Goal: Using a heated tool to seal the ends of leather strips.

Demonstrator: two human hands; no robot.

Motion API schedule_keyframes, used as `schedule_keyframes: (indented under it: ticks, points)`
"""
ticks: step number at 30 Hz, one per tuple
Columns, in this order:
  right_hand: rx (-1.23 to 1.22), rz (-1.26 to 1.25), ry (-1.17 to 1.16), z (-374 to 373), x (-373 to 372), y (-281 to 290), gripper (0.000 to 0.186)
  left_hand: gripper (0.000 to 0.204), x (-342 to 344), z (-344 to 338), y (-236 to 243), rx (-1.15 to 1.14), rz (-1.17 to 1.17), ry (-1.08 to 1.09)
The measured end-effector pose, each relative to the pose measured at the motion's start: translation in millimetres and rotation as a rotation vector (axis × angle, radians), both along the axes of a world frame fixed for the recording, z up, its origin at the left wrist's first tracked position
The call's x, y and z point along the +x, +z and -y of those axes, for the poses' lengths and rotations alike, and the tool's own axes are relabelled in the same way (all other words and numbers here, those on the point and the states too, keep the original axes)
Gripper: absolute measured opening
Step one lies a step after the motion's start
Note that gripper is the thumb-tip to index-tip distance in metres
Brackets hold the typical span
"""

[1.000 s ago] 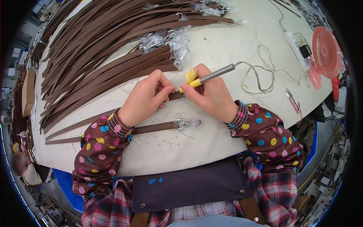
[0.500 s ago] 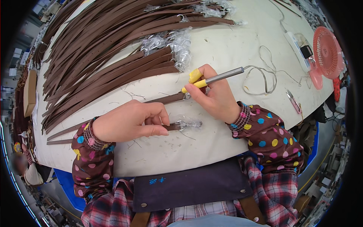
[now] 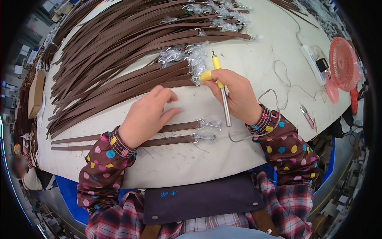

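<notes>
Brown leather straps [image 3: 119, 51] fan in a big pile across the white worktop [image 3: 179, 167]; two separate straps [image 3: 171, 134] lie near the front edge, buckles wrapped in clear film. Left hand [image 3: 145, 115] rests on them, fingers loose, open. Right hand [image 3: 234, 93] closed around a yellow-handled tool [image 3: 221, 91], possibly a heated pen, cord trailing. One pink fan [image 3: 344, 63] at right.

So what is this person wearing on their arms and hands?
Both hands are bare: no gloves or rings show on the left hand or the right hand. Each forearm is covered by a brown oversleeve dotted with yellow, blue, pink and white spots, gathered at the wrist with a striped elastic cuff. Above the oversleeves a red plaid shirt shows.
</notes>
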State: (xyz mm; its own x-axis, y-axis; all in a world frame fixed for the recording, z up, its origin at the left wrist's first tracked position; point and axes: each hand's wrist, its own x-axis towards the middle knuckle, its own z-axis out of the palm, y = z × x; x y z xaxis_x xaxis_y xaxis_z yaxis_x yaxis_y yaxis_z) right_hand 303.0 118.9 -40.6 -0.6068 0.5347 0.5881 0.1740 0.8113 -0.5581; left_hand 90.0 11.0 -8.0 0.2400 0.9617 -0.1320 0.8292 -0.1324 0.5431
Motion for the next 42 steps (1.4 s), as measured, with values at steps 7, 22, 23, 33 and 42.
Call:
schedule_keyframes:
  ticks: [7, 22, 23, 33, 42]
  points:
    - [0.155, 0.027, -0.044, -8, -15, 2, 0.028, 0.025, -18, -29, -21, 0.595, -0.285, 0.212]
    - [0.18, -0.178, -0.12, -3, 12, 11, 0.029, 0.018, -5, 3, -8, 0.733, -0.243, 0.076]
    - [0.158, -0.159, -0.092, 0, 11, 12, 0.029, 0.018, -2, 9, -13, 0.708, -0.255, 0.05]
    - [-0.025, 0.398, 0.231, 11, 16, 5, 0.027, 0.024, -3, 10, -14, 0.134, 0.044, 0.103]
    - [0.001, 0.353, 0.232, -2, 28, -3, 0.019, 0.026, 4, -1, -6, 0.052, 0.009, 0.056]
